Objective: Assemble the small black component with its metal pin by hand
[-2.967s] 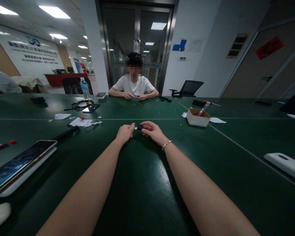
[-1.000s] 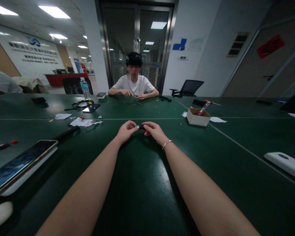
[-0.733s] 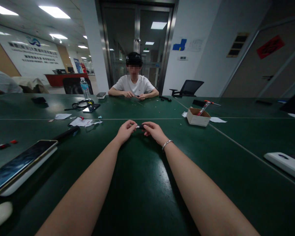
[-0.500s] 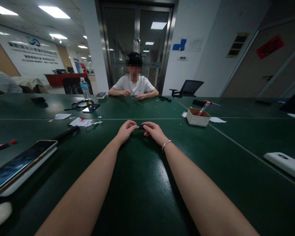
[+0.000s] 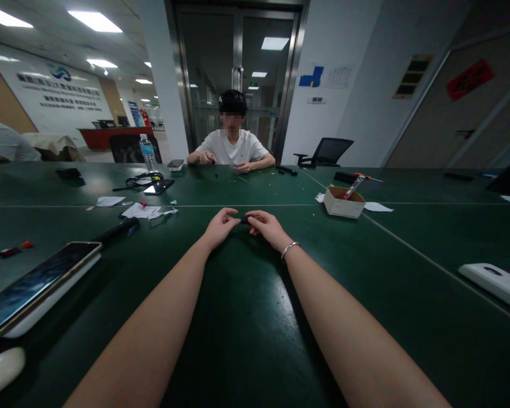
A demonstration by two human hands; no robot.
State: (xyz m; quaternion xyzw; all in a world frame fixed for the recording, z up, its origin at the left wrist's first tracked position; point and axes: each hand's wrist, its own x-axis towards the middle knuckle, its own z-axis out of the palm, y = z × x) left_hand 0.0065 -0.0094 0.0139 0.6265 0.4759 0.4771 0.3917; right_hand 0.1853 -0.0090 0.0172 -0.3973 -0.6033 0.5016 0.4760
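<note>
Both of my hands meet over the middle of the green table, around a small black object [image 5: 243, 220] with a lighter end on its left; its exact kind is too small to make out. My right hand [image 5: 268, 228], with a silver bracelet at the wrist, pinches the black body between thumb and fingers. On the other side, my left hand [image 5: 221, 228] is closed with thumb and fingertips at the lighter end. The fingers hide part of the object.
Across the green table [image 5: 238, 294] sits a person [image 5: 233, 148] in a white shirt. A small open box [image 5: 344, 205] holding a tool stands to the right. On the left lie a phone [image 5: 38, 286], paper scraps [image 5: 142, 210] and cables [image 5: 142, 180], with a water bottle [image 5: 148, 153] behind.
My hands keep nearly the same pose around the small black object. Across the table, the person's one hand has moved away from the other, and a small dark piece now shows on the tabletop.
</note>
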